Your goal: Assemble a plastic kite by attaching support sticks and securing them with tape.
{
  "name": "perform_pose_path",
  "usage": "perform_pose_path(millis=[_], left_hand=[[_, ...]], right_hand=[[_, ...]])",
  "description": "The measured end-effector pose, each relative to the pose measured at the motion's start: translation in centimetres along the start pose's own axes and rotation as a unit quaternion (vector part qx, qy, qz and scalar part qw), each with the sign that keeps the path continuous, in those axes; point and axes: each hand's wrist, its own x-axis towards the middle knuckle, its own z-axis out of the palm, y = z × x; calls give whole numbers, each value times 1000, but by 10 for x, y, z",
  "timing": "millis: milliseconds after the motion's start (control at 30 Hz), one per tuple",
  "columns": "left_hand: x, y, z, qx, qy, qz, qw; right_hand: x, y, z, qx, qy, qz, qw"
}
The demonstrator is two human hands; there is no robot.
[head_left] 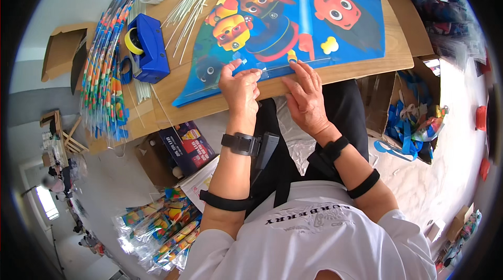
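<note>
A blue plastic kite sheet [293,18] printed with cartoon dogs lies flat on a wooden table [367,65]. My left hand [240,89] rests on the sheet's near edge, thumb and fingertips pinching a thin clear strip [272,68] that runs along that edge. My right hand [306,96] lies flat beside it, fingers spread and pressing the same edge and strip down against the table. Both wrists carry black straps.
A blue tape dispenser [148,47] with a yellow roll stands left of the sheet. Thin white rods [194,2] fan out behind it. Colourful wrapped bundles [105,65] lie at the table's left. Cardboard boxes [183,149] and bagged kites [162,233] sit on the floor.
</note>
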Motion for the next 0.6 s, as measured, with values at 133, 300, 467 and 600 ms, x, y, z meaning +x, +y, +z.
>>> perform_pose_path(millis=[133, 300, 467, 600], left_hand=[[0, 1, 4, 4, 12, -3, 1000], [0, -1, 4, 21, 23, 7, 1000], [3, -7, 4, 23, 28, 22, 999], [4, -11, 5, 32, 29, 41, 998]], right_hand=[[4, -6, 2, 33, 0, 5, 999], [7, -10, 8, 53, -4, 5, 999], [11, -13, 11, 53, -17, 0, 998], [12, -15, 12, 33, -33, 5, 999]])
